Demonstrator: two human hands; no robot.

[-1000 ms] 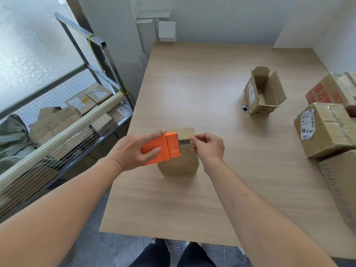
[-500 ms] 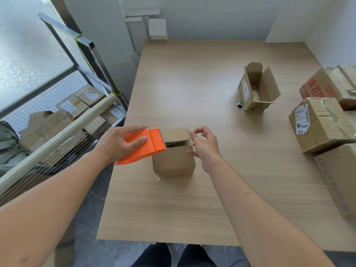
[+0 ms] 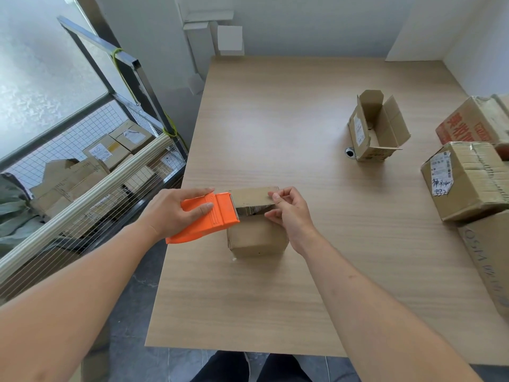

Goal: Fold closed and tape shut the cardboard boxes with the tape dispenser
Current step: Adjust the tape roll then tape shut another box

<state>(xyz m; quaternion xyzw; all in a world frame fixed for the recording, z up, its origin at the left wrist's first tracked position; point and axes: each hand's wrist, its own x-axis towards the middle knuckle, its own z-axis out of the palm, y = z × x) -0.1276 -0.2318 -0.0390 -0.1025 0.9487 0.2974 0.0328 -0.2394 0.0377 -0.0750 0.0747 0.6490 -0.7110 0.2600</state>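
**Now the tape goes on: small box, first strip**

Right, here we are at the near end of the table (image 3: 275,119), and the small cardboard box (image 3: 257,235) sits between both hands. The left hand (image 3: 176,210) is wrapped round the orange tape dispenser (image 3: 209,216), thumb on top, its front edge held at the box's top left edge. The right hand (image 3: 286,213) is at the box's top right, finger and thumb pinched together as if on the tape's free end, though the tape itself is too clear to make out. A flap at the back looks not quite flat, and there's a dark gap showing beside the dispenser's mouth.

I'd call this the start of the sealing step. What's wanted next: press that flap down, stick the tape end over the right side, then draw the dispenser left across the seam.

Further off stands an open box (image 3: 377,130), flaps up, not yet folded. More boxes (image 3: 465,180) crowd the right edge.
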